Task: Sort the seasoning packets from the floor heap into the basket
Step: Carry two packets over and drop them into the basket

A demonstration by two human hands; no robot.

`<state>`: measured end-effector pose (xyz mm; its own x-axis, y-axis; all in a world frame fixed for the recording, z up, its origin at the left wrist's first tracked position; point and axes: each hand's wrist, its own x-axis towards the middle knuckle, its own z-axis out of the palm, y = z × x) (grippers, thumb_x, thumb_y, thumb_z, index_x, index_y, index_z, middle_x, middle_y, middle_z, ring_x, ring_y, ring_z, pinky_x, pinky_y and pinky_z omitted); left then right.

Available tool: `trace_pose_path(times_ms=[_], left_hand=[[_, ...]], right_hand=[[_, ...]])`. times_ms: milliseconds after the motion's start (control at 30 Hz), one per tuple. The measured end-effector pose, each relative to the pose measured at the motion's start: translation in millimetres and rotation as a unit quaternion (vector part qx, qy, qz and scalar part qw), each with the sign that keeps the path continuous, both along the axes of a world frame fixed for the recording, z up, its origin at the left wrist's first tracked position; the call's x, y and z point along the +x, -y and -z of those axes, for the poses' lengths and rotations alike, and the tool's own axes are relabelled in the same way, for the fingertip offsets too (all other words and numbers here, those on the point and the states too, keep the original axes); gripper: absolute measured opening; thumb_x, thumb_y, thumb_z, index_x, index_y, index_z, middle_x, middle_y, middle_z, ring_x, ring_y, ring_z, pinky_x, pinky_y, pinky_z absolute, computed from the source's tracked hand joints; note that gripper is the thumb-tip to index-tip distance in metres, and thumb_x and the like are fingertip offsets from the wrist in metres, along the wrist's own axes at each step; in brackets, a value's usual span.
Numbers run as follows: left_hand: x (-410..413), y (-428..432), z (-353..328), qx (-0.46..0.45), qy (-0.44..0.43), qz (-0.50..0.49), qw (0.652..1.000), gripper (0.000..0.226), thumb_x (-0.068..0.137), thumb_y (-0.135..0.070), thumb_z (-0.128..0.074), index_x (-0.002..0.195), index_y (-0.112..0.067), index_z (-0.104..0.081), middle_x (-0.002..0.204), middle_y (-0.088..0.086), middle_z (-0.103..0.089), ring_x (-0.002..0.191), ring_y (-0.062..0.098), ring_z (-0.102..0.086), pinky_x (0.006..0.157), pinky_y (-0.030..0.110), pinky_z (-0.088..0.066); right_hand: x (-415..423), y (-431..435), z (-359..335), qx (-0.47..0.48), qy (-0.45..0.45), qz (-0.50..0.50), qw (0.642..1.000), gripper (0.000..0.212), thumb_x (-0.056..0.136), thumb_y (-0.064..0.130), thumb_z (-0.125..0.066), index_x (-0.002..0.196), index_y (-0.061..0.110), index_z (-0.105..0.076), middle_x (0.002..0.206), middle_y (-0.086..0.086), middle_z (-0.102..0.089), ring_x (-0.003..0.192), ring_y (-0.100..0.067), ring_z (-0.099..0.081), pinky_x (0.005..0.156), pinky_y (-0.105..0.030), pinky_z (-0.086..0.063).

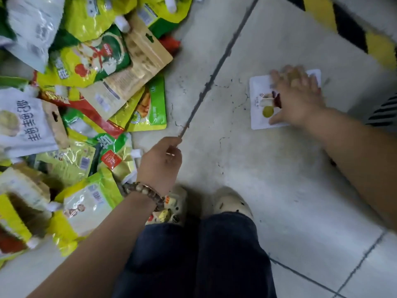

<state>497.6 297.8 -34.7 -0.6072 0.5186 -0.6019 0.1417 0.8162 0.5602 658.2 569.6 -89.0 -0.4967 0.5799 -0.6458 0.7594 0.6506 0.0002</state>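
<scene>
Head view: one white seasoning packet (260, 89) lies flat on the grey floor (257, 179), well apart from the heap (86, 82) of green, yellow and white pouches that fills the left side of the frame. The right hand (298, 97) rests on this packet with its fingers spread and laid flat across the printed face, the thumb at the packet's near edge. The hand is motion-blurred, so whether any fingertip has got under an edge cannot be told. The left hand (160, 164), with a bead bracelet (146, 191) at the wrist, hangs just beside the heap's near edge with its fingers loosely curled and holds nothing. The basket is not in view, so its direction cannot be stated. The step in hand appears to be the pick-up of a single separated packet. The next move calls for a grip on an edge, since a flat pouch on smooth tile offers little purchase. Lift it clear, then carry it to the basket. The left hand is placed to draw the next packet from the heap.
</scene>
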Motion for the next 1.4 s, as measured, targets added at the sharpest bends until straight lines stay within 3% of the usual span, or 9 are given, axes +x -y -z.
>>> trace_pose_path(times_ms=[133, 233, 333, 500, 667, 800, 1167, 1333, 1400], left_hand=[[1.0, 4.2, 3.2, 0.013, 0.024, -0.03, 0.999, 0.025, 0.09, -0.004, -0.053, 0.104, -0.023, -0.061, 0.081, -0.006, -0.059, 0.061, -0.001, -0.052, 0.055, 0.004, -0.038], [-1.8, 10.5, -0.2, 0.018, 0.056, -0.083, 0.995, 0.028, 0.088, 0.0, -0.053, 0.093, -0.027, -0.058, 0.078, -0.001, -0.062, 0.067, 0.013, -0.057, 0.067, 0.025, -0.047], [-9.7, 16.9, -9.7, 0.032, 0.093, -0.141, 0.985, 0.028, 0.087, 0.0, -0.056, 0.089, -0.028, -0.059, 0.073, -0.003, -0.06, 0.066, 0.015, -0.056, 0.069, 0.031, -0.047], [-36.5, 13.9, -38.1, 0.093, 0.211, -0.277, 0.933, 0.028, 0.088, -0.01, -0.063, 0.115, -0.01, -0.057, 0.083, -0.008, -0.061, 0.064, -0.01, -0.058, 0.062, 0.009, -0.045], [-65.2, 9.3, -48.8, 0.11, 0.289, -0.319, 0.896, 0.045, 0.078, -0.02, -0.074, 0.119, -0.014, -0.057, 0.088, -0.006, -0.07, 0.084, 0.017, -0.068, 0.077, 0.034, -0.055], [-78.1, 14.1, -44.4, 0.061, 0.156, -0.305, 0.937, 0.009, 0.086, -0.004, -0.064, 0.089, -0.013, -0.062, 0.073, -0.006, -0.064, 0.057, 0.004, -0.064, 0.059, 0.024, -0.053], [-74.8, 67.7, -31.2, 0.085, 0.133, -0.49, 0.857, 0.022, 0.088, -0.002, -0.059, 0.077, -0.021, -0.063, 0.06, -0.009, -0.068, 0.052, 0.005, -0.065, 0.052, 0.026, -0.052], [-80.4, 75.0, -31.7, 0.103, 0.161, -0.523, 0.831, 0.02, 0.089, -0.001, -0.058, 0.083, -0.019, -0.064, 0.064, -0.006, -0.071, 0.059, 0.013, -0.068, 0.061, 0.033, -0.056], [-83.7, 74.7, -32.3, 0.104, 0.16, -0.521, 0.832, 0.019, 0.09, -0.002, -0.058, 0.082, -0.019, -0.063, 0.061, -0.007, -0.071, 0.056, 0.011, -0.068, 0.055, 0.03, -0.055]], right_hand=[[-6.1, -10.3, 1.6, 0.065, -0.015, -0.003, 0.998, 0.094, 0.051, 0.045, -0.089, 0.125, 0.008, -0.045, 0.121, -0.024, -0.05, 0.119, -0.04, -0.044, 0.103, -0.047, -0.028], [-18.1, -3.0, -4.1, 0.034, -0.048, 0.052, 0.997, 0.057, 0.063, 0.049, -0.082, 0.079, 0.008, -0.045, 0.087, -0.019, -0.051, 0.093, -0.04, -0.056, 0.078, -0.04, -0.037], [-29.5, 12.9, -14.8, -0.03, -0.075, 0.147, 0.986, 0.043, 0.075, 0.042, -0.075, 0.084, 0.007, -0.051, 0.092, -0.015, -0.062, 0.09, -0.033, -0.06, 0.081, -0.039, -0.043], [-89.4, 84.9, -70.9, -0.239, -0.289, 0.405, 0.834, 0.01, 0.083, 0.013, -0.069, 0.076, 0.016, -0.064, 0.056, 0.011, -0.067, 0.055, 0.0, -0.064, 0.053, -0.017, -0.049], [-140.9, 156.0, -94.9, -0.321, -0.322, 0.473, 0.754, 0.006, 0.082, 0.014, -0.071, 0.085, 0.016, -0.067, 0.074, 0.001, -0.071, 0.064, -0.013, -0.069, 0.058, -0.027, -0.056], [-163.2, 186.6, -82.7, -0.329, -0.289, 0.509, 0.741, 0.018, 0.088, 0.025, -0.064, 0.078, 0.013, -0.057, 0.073, -0.005, -0.062, 0.068, -0.019, -0.062, 0.061, -0.031, -0.048], [-245.6, 131.5, -33.1, -0.214, -0.331, 0.652, 0.647, 0.019, 0.085, 0.014, -0.067, 0.069, 0.012, -0.058, 0.066, -0.001, -0.057, 0.056, -0.014, -0.049, 0.049, -0.025, -0.037], [-253.3, 132.7, -39.3, -0.303, -0.412, 0.712, 0.482, 0.009, 0.093, 0.004, -0.053, 0.097, 0.002, -0.061, 0.089, -0.01, -0.066, 0.073, -0.018, -0.065, 0.055, -0.024, -0.054], [-256.2, 138.3, -40.7, -0.317, -0.402, 0.714, 0.477, 0.018, 0.09, 0.006, -0.06, 0.108, 0.002, -0.059, 0.097, -0.011, -0.066, 0.073, -0.016, -0.064, 0.052, -0.023, -0.052]])
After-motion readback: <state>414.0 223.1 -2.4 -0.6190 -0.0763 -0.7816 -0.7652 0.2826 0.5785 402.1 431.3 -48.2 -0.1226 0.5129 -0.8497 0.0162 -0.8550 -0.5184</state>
